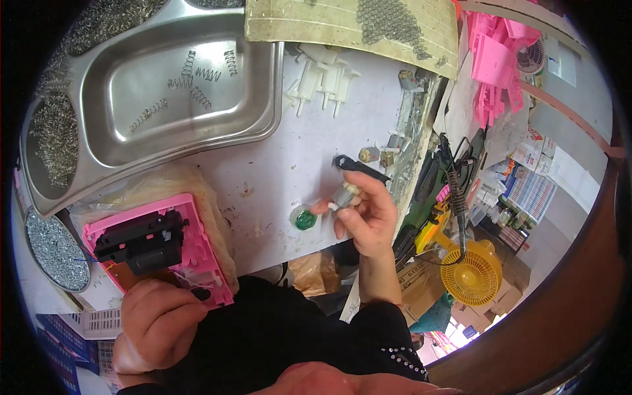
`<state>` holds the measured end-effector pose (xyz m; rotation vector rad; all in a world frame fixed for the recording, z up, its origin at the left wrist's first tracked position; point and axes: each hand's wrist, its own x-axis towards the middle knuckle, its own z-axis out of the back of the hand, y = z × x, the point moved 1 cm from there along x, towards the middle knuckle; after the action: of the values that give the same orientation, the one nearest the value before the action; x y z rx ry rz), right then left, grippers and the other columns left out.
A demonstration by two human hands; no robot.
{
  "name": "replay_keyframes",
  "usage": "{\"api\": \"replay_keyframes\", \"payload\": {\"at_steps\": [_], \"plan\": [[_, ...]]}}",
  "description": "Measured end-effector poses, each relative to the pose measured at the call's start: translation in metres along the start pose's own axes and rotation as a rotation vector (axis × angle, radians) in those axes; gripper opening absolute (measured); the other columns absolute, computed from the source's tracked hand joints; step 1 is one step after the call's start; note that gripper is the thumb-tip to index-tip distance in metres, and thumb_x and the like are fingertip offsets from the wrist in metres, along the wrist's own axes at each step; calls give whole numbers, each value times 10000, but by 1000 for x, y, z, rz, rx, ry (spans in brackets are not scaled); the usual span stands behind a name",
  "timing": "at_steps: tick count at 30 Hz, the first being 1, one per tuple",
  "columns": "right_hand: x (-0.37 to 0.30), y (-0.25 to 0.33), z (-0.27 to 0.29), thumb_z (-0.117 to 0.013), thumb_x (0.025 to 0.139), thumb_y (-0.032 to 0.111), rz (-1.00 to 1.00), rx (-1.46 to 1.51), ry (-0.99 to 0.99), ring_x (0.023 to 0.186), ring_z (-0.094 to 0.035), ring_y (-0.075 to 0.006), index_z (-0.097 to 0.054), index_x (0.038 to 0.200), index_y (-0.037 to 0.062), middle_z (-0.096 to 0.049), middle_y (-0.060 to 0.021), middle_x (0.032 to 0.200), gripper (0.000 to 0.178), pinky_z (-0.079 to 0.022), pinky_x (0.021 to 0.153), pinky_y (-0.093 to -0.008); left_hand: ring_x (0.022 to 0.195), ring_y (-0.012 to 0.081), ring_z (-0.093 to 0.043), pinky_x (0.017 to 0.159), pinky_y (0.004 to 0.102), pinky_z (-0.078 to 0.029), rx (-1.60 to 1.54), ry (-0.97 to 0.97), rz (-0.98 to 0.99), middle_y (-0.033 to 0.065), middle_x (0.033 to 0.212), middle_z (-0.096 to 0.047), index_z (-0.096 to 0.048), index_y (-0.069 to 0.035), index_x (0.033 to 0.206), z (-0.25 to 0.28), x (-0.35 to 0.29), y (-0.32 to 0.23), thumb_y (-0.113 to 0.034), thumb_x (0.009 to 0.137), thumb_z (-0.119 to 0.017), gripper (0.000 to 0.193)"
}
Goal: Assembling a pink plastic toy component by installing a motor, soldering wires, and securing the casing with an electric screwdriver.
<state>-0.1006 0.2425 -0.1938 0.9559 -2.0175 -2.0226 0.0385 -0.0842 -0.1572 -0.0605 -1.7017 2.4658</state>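
My right hand (370, 217) is closed on a small silver motor (343, 196) with a pale end piece, pinched between thumb and fingers. One fingertip reaches beside a small round dish of green paste (304, 219). My left hand (158, 321) is curled over the near edge of a pink plastic housing (214, 263), its fingertips partly hidden. Inside the housing sits a black mechanism block (141, 243), with thin wires near it. Just beyond my right hand lies a black plastic piece (359, 167).
A steel tray (263, 112) holds several loose springs, with more heaped in its side compartments. A bowl of small screws (56, 250) stands at left. White plastic parts (322, 82) lie beyond; more motors (370, 155) line the right edge. A yellow fan (469, 273) stands right.
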Motion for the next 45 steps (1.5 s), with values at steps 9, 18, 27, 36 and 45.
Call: {"api": "replay_keyframes", "payload": {"at_steps": [9, 18, 27, 36, 45], "plan": [[-18, 0, -5, -606, 979, -68, -7, 73, -167, 801, -648, -102, -468, 1477, -37, -657, -119, 1084, 517, -519, 590, -206, 699, 287, -647, 610, 384, -511, 21, 3, 5, 112, 894, -671, -676, -48, 979, -2, -6, -6, 26, 714, -768, 291], [-52, -23, -8, -660, 949, -45, -77, -209, -186, 775, -626, -56, -567, 1416, 9, -618, -9, 929, 479, -442, 605, -179, 718, 284, -657, 632, 362, -505, 45, -76, 36, 118, 888, -687, -667, -48, 974, -15, -15, -23, 72, 740, -765, 280], [-46, -28, -18, -698, 920, -13, 0, -273, -213, 712, -571, -42, -614, 1364, 20, -621, 5, 885, 454, -446, 594, -189, 749, 244, -658, 686, 347, -522, 58, -93, 17, 114, 960, -695, -725, -56, 950, -28, -36, -36, 83, 721, -765, 271], [-43, -13, -33, -700, 898, -13, 82, -531, -262, 645, -541, -67, -648, 1289, 15, -636, -1, 847, 396, -435, 568, -211, 783, 217, -650, 709, 313, -511, 76, -134, 12, 101, 926, -659, -725, -53, 973, -30, -50, -38, 112, 752, -756, 278], [-70, -20, -55, -628, 989, 53, -213, 920, -3, 678, -557, -119, -485, 1463, -7, -598, -68, 919, 499, -345, 434, -184, 793, 246, -665, 695, 320, -524, -156, -92, 52, 111, 915, -675, -710, -37, 995, -43, -22, -40, 80, 824, -743, 210]]}}
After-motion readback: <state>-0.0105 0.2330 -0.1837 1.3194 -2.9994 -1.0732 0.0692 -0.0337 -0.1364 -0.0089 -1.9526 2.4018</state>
